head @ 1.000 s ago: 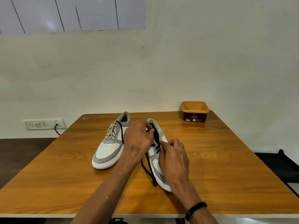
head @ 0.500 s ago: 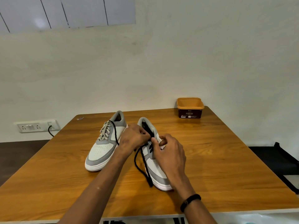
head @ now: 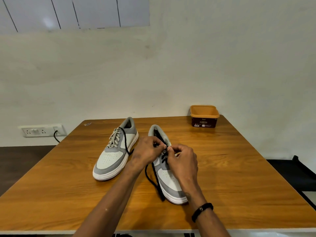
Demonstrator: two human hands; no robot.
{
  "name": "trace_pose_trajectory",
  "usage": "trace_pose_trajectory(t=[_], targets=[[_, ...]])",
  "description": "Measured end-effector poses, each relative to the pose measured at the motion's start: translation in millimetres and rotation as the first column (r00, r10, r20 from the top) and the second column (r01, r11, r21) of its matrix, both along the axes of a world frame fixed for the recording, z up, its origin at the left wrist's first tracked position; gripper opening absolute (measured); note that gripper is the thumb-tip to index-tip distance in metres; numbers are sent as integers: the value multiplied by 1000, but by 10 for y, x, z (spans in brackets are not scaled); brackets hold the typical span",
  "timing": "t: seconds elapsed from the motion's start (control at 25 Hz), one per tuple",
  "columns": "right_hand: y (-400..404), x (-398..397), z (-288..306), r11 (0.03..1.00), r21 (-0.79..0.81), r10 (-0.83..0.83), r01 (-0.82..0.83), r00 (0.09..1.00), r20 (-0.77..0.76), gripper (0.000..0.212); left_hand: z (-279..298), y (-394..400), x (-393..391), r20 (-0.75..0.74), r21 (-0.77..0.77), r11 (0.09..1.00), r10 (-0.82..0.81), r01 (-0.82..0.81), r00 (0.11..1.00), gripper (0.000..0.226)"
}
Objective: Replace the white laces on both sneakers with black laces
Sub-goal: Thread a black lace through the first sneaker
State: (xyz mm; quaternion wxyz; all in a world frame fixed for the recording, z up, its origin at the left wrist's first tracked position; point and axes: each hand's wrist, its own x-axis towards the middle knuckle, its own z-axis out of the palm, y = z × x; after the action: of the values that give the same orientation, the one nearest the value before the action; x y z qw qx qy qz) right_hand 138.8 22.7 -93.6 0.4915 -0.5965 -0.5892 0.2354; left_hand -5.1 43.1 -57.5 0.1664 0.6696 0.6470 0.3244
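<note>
The fingers (head: pixel 159 146) of the left hand (head: pixel 147 153) and those of the right hand (head: pixel 182 159) are curled and meet tip to tip over the upper eyelets of the right sneaker (head: pixel 168 175), pinching the black lace (head: pixel 163 159) there; exactly which strand each hand holds is too small to tell. That sneaker lies near the middle of the table (head: pixel 239 177), toe towards the near edge, with black crossings showing over its tongue and a loose black loop trailing down its left side onto the wood. Compared with half a second ago the hands have drawn closer together and sit slightly higher on the shoe, while both shoes stay where they were. The left sneaker (head: pixel 116 151) lies just beside it to the left, its white lace (head: pixel 115 137) threaded, and a second black lace (head: pixel 125 142) is draped across it. An orange tub (head: pixel 204 116) stands at the far right edge, well apart from the shoes. Open wood stretches to the right of the hands and along the near edge. A wall socket (head: pixel 41 130) sits beyond the table's far left corner.
</note>
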Motion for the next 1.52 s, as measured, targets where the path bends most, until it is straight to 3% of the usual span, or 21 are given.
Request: trace_pose_trajectory(t=[0.28, 0.48, 0.64, 0.8, 0.92, 1.0, 1.12, 1.16, 1.2, 1.24, 1.32, 1.36, 1.44, 1.52], targets=[[12, 24, -61, 997, 48, 61, -59, 997, -45, 16, 4, -7, 22, -29, -66, 996, -69, 67, 997, 12], [49, 46, -142, 992, 62, 114, -109, 990, -78, 19, -56, -37, 150, -28, -55, 997, 57, -59, 998, 14], [61, 112, -79, 989, -26, 126, -145, 923, -363, 15, -150, -56, 198, 41, -20, 999, 46, -45, 998, 23], [191, 147, 75, 935, -198, 139, -293, 819, -557, 15, -185, -80, 68, 50, 70, 997, -29, 26, 998, 22], [259, 148, 102, 957, -223, 83, -183, 916, -393, 18, -217, -175, -19, 33, 61, 997, -43, 41, 999, 29], [265, 195, 150, 975, -167, 28, -149, 821, -571, 18, -268, -245, -72, 62, 92, 995, -35, 29, 997, 38], [345, 446, 342, 993, -45, 9, -110, 447, -895, 19, -345, -294, -110, 130, 116, 993, -23, 8, 991, 47], [386, 561, 425, 998, -25, 2, -62, 397, -918, 18, -361, -289, -113, 147, 107, 994, -9, -7, 989, 49], [422, 675, 505, 1000, -20, -15, -6, 430, -903, 18, -370, -291, -117, 157, 100, 995, 5, -21, 988, 52], [430, 784, 571, 999, -5, -33, 53, 540, -841, 18, -368, -303, -112, 168, 104, 994, 8, -26, 986, 55], [401, 941, 624, 991, 93, -38, 101, 854, -518, 19, -354, -328, -104, 192, 115, 993, 1, -24, 981, 58], [356, 961, 615, 990, 133, -9, 49, 959, -284, 17, -347, -350, -107, 190, 124, 992, -1, -23, 982, 56], [256, 878, 531, 986, 73, 141, -151, 982, 126, 8, -319, -411, -105, 193, 142, 990, -8, -20, 981, 54], [177, 723, 359, 951, -57, 302, -303, 874, 380, 22, -354, -504, -111, 332, 163, 987, -46, -9, 942, 50]])
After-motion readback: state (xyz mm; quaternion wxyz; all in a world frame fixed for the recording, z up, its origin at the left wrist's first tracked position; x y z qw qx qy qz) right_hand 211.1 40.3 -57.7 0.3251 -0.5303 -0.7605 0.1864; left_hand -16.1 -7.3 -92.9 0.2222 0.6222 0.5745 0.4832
